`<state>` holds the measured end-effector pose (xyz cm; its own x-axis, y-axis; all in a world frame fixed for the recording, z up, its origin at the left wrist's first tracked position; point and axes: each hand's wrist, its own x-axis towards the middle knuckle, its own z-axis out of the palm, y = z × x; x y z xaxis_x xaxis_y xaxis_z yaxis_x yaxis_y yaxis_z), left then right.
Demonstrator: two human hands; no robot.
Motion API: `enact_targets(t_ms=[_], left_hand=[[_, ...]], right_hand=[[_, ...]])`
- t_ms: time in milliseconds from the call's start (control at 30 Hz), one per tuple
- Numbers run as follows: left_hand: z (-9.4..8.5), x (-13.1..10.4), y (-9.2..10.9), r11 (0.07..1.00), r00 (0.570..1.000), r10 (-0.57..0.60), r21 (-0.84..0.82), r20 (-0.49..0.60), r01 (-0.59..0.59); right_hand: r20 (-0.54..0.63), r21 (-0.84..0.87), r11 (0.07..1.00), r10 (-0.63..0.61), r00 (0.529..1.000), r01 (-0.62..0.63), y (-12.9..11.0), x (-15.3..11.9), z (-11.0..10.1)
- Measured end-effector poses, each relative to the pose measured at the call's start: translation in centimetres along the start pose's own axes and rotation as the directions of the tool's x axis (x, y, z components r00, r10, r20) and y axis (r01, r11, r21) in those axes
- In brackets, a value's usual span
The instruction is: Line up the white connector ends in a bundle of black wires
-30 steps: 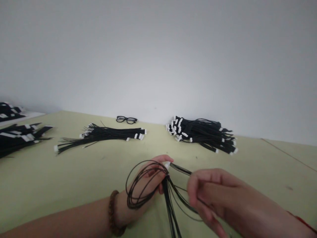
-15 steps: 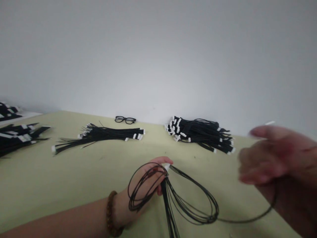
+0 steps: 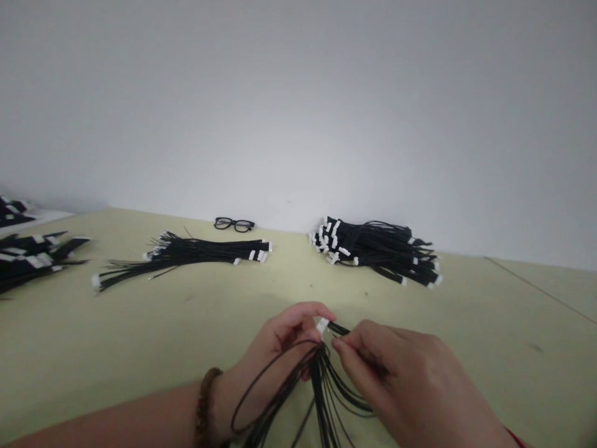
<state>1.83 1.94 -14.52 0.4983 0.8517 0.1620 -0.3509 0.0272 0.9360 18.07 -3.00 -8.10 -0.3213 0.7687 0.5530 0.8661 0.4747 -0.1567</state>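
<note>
Near the bottom centre, my left hand (image 3: pixel 284 354), with a beaded bracelet on its wrist, pinches a white connector (image 3: pixel 322 325). Thin black wires (image 3: pixel 321 392) loop out of the connector on both sides and hang below it. My right hand (image 3: pixel 396 367) is closed just right of the connector, thumb and finger pressed on a thin black wire end close to the connector. The wire's tip is mostly hidden by the fingers.
On the pale green table (image 3: pixel 224 305) lie a wire bundle (image 3: pixel 200 250) at centre left, a thicker bundle (image 3: pixel 377 249) at centre right and more bundles (image 3: pixel 37 255) at far left. Black glasses (image 3: pixel 234 224) rest near the wall (image 3: pixel 289 112).
My right hand has come from the far right in to the connector, bringing the wire along. My left hand still holds the connector, slightly lower and further right.
</note>
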Motion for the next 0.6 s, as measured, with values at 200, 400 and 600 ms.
enact_targets(t_ms=[200,400,600], left_hand=[[0.49,-0.08,0.38,1.0,1.0,-0.009,0.025,-0.023,0.009],[0.6,-0.04,0.14,1.0,0.999,0.018,-0.006,-0.042,-0.019],[0.55,-0.17,0.3,0.996,0.999,0.035,0.078,-0.024,-0.033]], right_hand=[[-0.08,-0.068,0.996,-0.056,0.995,0.05,-0.12,0.01,0.26],[-0.052,-0.066,0.995,-0.073,0.996,0.07,-0.2,0.08,0.09],[-0.07,-0.155,0.978,-0.155,0.985,0.142,-0.44,0.0,0.4]])
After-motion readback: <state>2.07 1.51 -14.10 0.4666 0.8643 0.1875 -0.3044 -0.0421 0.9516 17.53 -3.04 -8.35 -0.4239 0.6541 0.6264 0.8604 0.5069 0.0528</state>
